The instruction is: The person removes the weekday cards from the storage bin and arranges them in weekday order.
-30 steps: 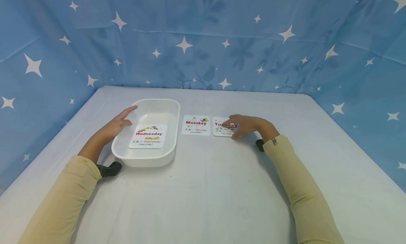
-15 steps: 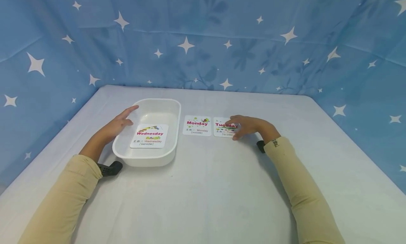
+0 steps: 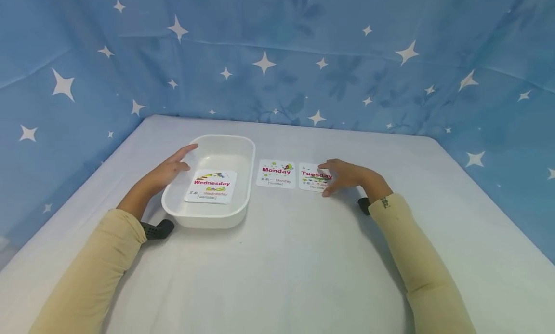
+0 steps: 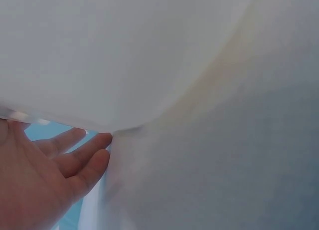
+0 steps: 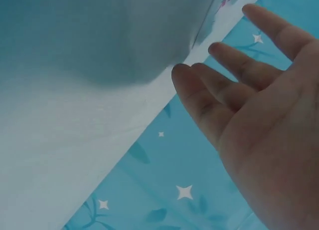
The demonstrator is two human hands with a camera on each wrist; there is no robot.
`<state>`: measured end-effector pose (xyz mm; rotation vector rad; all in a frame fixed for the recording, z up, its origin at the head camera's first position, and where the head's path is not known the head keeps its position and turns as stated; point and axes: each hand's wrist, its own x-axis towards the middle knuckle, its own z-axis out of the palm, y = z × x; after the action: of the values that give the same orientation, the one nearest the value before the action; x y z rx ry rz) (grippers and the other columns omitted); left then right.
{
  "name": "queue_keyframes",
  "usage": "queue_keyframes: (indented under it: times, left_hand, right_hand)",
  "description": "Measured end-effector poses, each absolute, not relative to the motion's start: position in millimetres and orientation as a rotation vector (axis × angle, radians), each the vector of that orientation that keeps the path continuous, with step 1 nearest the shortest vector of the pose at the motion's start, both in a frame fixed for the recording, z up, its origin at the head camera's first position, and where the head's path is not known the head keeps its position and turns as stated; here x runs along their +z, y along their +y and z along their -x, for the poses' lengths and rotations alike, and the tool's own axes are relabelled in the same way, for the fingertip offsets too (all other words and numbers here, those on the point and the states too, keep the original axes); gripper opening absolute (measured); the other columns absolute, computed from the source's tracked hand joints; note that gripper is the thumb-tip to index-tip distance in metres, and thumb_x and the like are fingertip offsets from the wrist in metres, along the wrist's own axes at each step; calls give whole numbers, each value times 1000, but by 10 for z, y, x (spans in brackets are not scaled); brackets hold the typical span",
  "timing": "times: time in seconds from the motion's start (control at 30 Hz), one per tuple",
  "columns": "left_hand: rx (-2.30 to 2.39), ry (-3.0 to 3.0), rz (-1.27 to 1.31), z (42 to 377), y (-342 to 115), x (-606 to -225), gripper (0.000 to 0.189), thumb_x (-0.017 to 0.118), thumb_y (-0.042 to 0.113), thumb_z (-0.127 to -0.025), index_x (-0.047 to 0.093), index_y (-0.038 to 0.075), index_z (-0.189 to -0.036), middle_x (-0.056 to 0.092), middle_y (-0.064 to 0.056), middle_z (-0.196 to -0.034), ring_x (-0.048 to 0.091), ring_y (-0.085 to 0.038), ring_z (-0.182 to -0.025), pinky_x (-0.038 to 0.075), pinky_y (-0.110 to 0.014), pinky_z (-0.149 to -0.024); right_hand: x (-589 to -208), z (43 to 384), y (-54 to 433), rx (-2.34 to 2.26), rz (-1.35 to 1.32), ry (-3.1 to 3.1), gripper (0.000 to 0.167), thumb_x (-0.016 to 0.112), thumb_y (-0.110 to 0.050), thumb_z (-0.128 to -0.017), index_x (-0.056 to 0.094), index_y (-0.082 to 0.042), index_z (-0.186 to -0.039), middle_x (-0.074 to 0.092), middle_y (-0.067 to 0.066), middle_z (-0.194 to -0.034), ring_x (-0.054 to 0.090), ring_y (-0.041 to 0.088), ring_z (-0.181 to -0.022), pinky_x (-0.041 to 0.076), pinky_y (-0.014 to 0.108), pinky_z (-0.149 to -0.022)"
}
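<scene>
My left hand [image 3: 162, 175] rests at the left rim of a white plastic tray [image 3: 208, 221], thumb over the inside and index finger extended along the far rim. In the left wrist view its other fingers [image 4: 87, 165] lie loosely against or close beside the tray's outside. A square Wednesday card [image 3: 211, 186] lies in the tray. To the right, a Tuesday card [image 3: 309, 180] lies flat on the table, its right side partly covered by my right hand [image 3: 347, 175]. That hand's fingers are spread and fairly straight; whether the fingertips touch the card cannot be told.
A Monday card [image 3: 276, 174] lies between the tray and the Tuesday card. White cloth covers the table [image 3: 282, 276]. Black wrist devices [image 3: 158, 229] sit by both sleeves. A blue curtain [image 3: 295, 98] with white stars stands behind the table's far edge.
The head view has turned slightly, so everything appears shifted to the right. My right fingers have drawn back a little over the Tuesday card, uncovering more of its word. The left hand stays at the tray.
</scene>
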<state>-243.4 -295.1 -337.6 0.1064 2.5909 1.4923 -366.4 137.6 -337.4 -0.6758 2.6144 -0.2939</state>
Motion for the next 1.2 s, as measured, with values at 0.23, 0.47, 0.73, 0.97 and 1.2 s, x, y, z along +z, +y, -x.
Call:
queue_keyframes:
  times: [0.23,0.47,0.73,0.97,1.2]
  left_hand:
    - [1437,2629,-140,2450,-2945,-3353,66,31,4,-89,5,16,-148,-6,-14,-154,4,-41,-138,13,-60,-107]
    - [1453,2631,-153,2443,-2923,-3335,66,32,5,-89,5,15,-148,-6,-15,-154,2,-41,-139,11,-61,-107]
    - [1456,2648,-138,2423,-2962,-3384,65,31,5,-89,6,15,-148,-4,-16,-153,5,-42,-138,13,-61,-107]
    - [1489,2627,-144,2410,-2957,-3403,65,31,5,-88,7,15,-148,0,-17,-153,11,-42,-137,20,-58,-107]
    - [1506,2627,-143,2386,-2941,-3405,67,32,4,-86,8,14,-148,2,-19,-153,12,-43,-137,22,-58,-105]
  right_hand:
    - [-3270,3500,1134,-352,711,2727,85,66,-47,-77,26,-15,-145,8,16,-153,7,38,-139,17,61,-106]
    - [-3115,3333,589,-439,871,2712,78,60,-47,-82,23,-21,-146,4,8,-154,4,31,-141,17,58,-108]
    - [-2997,3258,-25,-538,1039,2698,76,61,-43,-83,23,-21,-145,6,7,-154,8,29,-141,21,52,-109]
    - [-3006,3076,-473,-444,1065,2706,76,61,-46,-82,25,-25,-145,10,5,-154,11,26,-141,20,50,-110]
    - [-3054,2863,-837,-178,1182,2751,76,59,-51,-81,26,-24,-144,20,8,-151,18,23,-140,16,44,-113]
